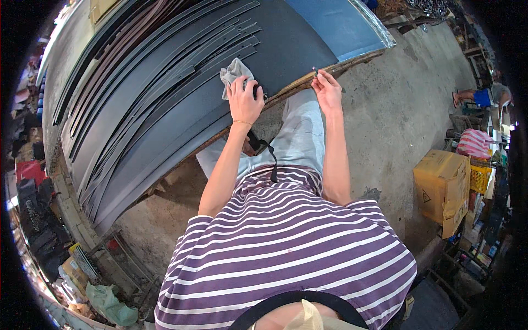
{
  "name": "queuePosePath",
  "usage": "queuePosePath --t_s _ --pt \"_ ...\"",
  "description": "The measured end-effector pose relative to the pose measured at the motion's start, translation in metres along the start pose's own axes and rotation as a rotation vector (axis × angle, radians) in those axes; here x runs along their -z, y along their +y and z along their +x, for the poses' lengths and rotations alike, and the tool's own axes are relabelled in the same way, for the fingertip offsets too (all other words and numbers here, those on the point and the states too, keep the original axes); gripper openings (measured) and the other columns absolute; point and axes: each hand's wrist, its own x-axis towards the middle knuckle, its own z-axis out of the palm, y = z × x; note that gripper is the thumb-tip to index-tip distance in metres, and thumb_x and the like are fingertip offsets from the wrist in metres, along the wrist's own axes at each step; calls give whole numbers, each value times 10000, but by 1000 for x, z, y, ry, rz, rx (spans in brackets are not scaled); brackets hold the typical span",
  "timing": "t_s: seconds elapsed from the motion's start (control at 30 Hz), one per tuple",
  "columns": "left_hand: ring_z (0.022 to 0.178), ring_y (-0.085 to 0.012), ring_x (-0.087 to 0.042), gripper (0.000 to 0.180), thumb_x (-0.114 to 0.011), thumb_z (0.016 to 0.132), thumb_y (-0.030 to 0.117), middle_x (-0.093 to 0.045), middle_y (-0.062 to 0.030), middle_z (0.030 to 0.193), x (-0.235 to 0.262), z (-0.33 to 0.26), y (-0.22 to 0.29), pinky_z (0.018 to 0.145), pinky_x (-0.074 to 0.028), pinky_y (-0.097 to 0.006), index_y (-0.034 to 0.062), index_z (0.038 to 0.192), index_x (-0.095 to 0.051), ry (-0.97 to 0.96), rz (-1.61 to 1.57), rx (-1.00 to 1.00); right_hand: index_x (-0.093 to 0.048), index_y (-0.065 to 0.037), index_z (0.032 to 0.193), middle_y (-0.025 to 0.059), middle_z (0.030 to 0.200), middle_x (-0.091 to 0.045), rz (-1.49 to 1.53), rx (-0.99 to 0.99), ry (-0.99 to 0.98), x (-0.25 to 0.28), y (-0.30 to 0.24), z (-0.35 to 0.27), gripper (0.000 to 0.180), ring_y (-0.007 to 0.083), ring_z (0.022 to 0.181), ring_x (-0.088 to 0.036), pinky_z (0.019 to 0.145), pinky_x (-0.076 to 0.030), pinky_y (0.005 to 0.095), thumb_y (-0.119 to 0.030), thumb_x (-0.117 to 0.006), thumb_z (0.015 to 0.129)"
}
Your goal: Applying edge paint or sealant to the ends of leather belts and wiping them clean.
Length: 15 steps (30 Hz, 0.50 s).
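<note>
My left hand (245, 103) is closed over the table edge, its fingers on a crumpled grey cloth (235, 70). Something small and black (256, 91) shows between its thumb and fingers; its kind is hidden. To the right, my right hand (329, 92) pinches a small dark piece with a shiny tip (315, 71), too small to name, just above the table's near edge. Under both hands lies a dark grey sheet (291, 49). Long, narrow dark strips (181, 74) are spread across it, left of the cloth.
A blue sheet (335, 27) covers the table's far right corner. On the concrete floor (385, 104) at right stands a cardboard box (441, 187), near a yellow crate (479, 177) and a pink striped bag (474, 143). Another person's leg (465, 96) shows at far right. Clutter lines the left side.
</note>
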Motion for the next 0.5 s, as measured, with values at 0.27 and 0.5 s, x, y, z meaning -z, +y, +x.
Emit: queuePosePath --t_s 0.27,0.5 --pt "1149 -338 -545 179 -718 828 186 -608 -135 1180 0 0 1 1037 -371 -479 75 966 -698 -11 -4 5 -700 24 1059 99 909 -721 61 64 62 8 7 6 165 157 766 -687 695 -590 276 -1 -711 896" --pt "1160 -342 -539 172 -716 830 186 -606 -141 1181 1 -1 -1 1042 -370 -485 76 961 -697 -17 -10 13 -700 4 1018 77 909 -717 -21 6 109 11 14 10 122 140 768 -681 669 -581 244 -30 -721 903"
